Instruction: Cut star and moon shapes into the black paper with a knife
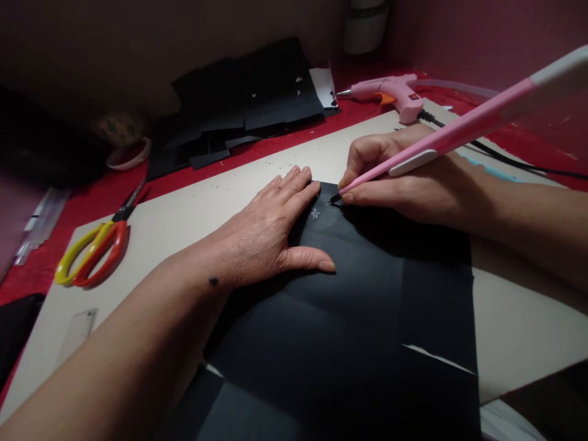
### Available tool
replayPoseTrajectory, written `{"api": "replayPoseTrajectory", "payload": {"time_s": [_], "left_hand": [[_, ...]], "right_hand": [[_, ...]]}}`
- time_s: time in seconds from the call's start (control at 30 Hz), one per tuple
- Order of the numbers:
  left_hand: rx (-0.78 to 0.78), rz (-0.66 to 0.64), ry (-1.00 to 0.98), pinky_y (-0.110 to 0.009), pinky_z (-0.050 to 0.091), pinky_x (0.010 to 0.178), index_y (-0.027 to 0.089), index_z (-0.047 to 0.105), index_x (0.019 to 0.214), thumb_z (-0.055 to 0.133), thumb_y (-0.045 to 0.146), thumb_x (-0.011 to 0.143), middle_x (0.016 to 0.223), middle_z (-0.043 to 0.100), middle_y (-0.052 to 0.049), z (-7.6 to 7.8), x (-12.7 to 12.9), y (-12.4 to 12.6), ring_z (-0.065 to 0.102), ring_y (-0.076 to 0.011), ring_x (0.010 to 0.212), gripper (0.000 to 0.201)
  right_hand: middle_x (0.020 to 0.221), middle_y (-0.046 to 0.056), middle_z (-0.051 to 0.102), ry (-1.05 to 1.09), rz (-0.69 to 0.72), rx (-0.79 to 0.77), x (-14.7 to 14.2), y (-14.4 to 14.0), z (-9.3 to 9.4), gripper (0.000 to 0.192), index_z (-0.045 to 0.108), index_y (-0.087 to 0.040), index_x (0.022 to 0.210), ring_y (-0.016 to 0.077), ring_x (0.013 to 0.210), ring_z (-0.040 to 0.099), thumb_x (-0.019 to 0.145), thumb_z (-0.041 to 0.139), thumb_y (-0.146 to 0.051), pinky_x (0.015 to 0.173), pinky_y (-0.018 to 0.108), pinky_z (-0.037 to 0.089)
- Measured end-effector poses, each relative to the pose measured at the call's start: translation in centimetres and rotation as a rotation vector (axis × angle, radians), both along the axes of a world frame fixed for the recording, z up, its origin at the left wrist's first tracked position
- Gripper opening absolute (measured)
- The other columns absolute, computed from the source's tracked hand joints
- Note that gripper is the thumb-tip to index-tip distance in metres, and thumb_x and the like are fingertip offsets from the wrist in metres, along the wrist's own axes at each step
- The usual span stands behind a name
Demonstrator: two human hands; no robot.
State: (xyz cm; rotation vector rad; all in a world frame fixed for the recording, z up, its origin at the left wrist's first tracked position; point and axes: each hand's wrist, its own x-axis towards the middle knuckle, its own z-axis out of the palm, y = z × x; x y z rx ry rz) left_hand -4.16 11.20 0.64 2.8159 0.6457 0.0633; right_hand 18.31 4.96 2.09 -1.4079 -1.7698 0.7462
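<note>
Left hand (271,229) lies flat, fingers spread, palm down on a large creased black paper sheet (349,318), pinning its far-left corner area. Right hand (413,184) pinches a long pink-and-white craft knife or pen-style tool (459,131); cannot tell which from this view. Tool tip touches the black sheet near its far edge, just beside a small white star outline (315,213) marked or cut in the paper.

Key relation: the star sits between the two hands, just right of the left fingertips and just left of the tool tip. The right hand is the nearer one with the tool. Tool's long axis runs from the tip up and to the right, tilted low over the right forearm.

The black sheet rests on a beige cardboard board (184,226) that covers the red counter (92,196). A slit with a pale edge shows in the sheet near the lower right.

Around: yellow-and-orange handled scissors (94,248) on the board, well left of the left hand. Pink hot glue gun (390,92) with black cord at the far right, beyond the right hand. Pile of black paper offcuts (239,104) at the far side of the counter. A clear plastic ruler (76,334) lies near the left forearm.
</note>
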Motion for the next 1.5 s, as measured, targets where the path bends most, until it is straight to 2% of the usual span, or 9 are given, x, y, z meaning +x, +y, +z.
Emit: {"api": "replayPoseTrajectory", "payload": {"time_s": [0.17,0.43,0.57,0.63,0.7,0.83,0.97,1.13,1.5], "left_hand": [[0.013,-0.022,-0.021,-0.056,0.018,0.125,0.001,0.034,0.155,0.030,0.095,0.076,0.164,0.023,-0.029,-0.05,-0.11,0.02,0.015,-0.0381,0.155,0.123],[-0.013,-0.009,-0.039,-0.058,0.017,0.125,0.003,0.034,0.155,0.034,0.095,0.075,0.164,0.022,-0.028,-0.26,-0.03,0.07,0.014,-0.0391,0.155,0.122],[-0.051,0.007,-0.080,-0.058,0.020,0.124,0.011,0.034,0.157,0.044,0.093,0.074,0.165,0.025,-0.024,-0.16,-0.20,-0.05,0.017,-0.0374,0.155,0.117],[-0.053,0.011,-0.123,-0.058,0.024,0.123,0.017,0.036,0.157,0.051,0.089,0.075,0.164,0.029,-0.021,-0.12,-0.29,-0.20,0.021,-0.0375,0.154,0.110],[-0.044,0.002,-0.165,-0.059,0.026,0.123,0.019,0.044,0.153,0.056,0.082,0.080,0.162,0.035,-0.019,-0.12,-0.34,-0.37,0.024,-0.0381,0.153,0.097],[-0.013,-0.020,-0.264,-0.056,0.029,0.123,0.016,0.063,0.137,0.061,0.064,0.091,0.154,0.048,-0.019,-0.22,-0.50,-0.57,0.036,-0.0369,0.149,0.067],[0.056,-0.066,-0.326,-0.056,0.036,0.120,0.015,0.070,0.128,0.063,0.048,0.096,0.145,0.058,-0.021,-0.37,-0.72,-0.52,0.046,-0.0376,0.142,0.046],[0.149,-0.130,-0.341,-0.057,0.040,0.117,0.013,0.071,0.126,0.061,0.039,0.098,0.140,0.062,-0.022,-0.64,-0.62,-0.35,0.051,-0.0375,0.138,0.039],[0.177,-0.081,-0.287,-0.054,0.041,0.118,0.018,0.070,0.125,0.055,0.036,0.101,0.141,0.062,-0.016,-0.44,-0.42,-0.66,0.051,-0.0324,0.139,0.034]], "right_hand": [[0.060,-0.003,0.060,0.005,-0.013,0.009,-0.17,-0.08,0.04,0.021,0.064,-0.018,0.065,0.0094,0.054,0.048,0.071,0.073,0.000,0.047,0.028,0.034],[0.059,-0.004,0.059,-0.044,-0.044,0.003,-0.44,-0.37,0.23,0.023,0.062,-0.019,0.064,0.0084,0.052,0.046,0.071,0.073,0.001,0.045,0.028,0.032],[0.061,-0.003,0.060,-0.062,-0.024,0.015,-0.37,-0.56,-0.02,0.019,0.063,-0.019,0.069,0.0091,0.053,0.047,0.074,0.071,-0.003,0.045,0.027,0.032],[0.060,-0.004,0.059,-0.064,-0.007,0.037,-0.31,-0.67,-0.10,0.017,0.063,-0.018,0.070,0.0093,0.054,0.048,0.075,0.069,-0.004,0.046,0.027,0.033],[0.061,-0.004,0.058,-0.066,0.007,0.048,-0.30,-0.77,-0.13,0.016,0.063,-0.018,0.070,0.0093,0.054,0.048,0.075,0.069,-0.004,0.047,0.027,0.034],[0.061,-0.004,0.059,-0.032,0.013,0.031,-0.31,-0.84,-0.17,0.017,0.061,-0.019,0.069,0.0098,0.054,0.048,0.076,0.068,-0.006,0.047,0.027,0.034],[0.061,-0.004,0.060,-0.009,0.007,0.028,-0.28,-0.79,-0.29,0.016,0.062,-0.019,0.068,0.0098,0.054,0.047,0.076,0.069,-0.006,0.047,0.027,0.034],[0.059,-0.004,0.059,0.000,-0.004,0.019,-0.38,-0.86,-0.27,0.016,0.062,-0.018,0.068,0.0094,0.053,0.047,0.075,0.068,-0.006,0.051,0.027,0.037],[0.063,-0.002,0.060,-0.076,-0.006,0.036,-0.47,-0.96,-0.10,0.016,0.059,-0.021,0.068,0.0122,0.056,0.048,0.077,0.067,-0.011,0.051,0.030,0.036]]}}
